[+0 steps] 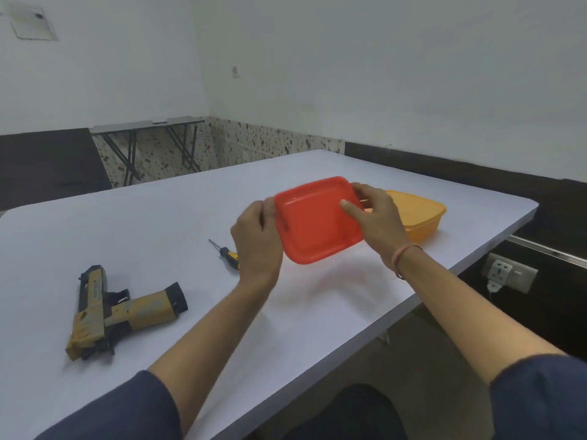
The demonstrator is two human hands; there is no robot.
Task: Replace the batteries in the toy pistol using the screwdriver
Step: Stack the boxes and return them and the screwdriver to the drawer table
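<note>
**Now: both hands on red lid, pistol and screwdriver untouched**

Both hands grip a red lid [317, 219], raised and tilted above the table [158, 223]. Left hand [255, 241] clamps its left edge, fingers curled round the rim. Right hand [376, 217] clamps the right edge, thumb flat on the lid's face; pink band at the wrist. Forearms extended, dark sleeves pushed up.

Orange container [419, 217] rests on the table behind the right hand, partly hidden by hand and lid; contents not visible. Screwdriver [226, 253] lies just left of the left hand, tip pointing away. Toy pistol [109, 308] lies flat, well left, near the front edge.
</note>
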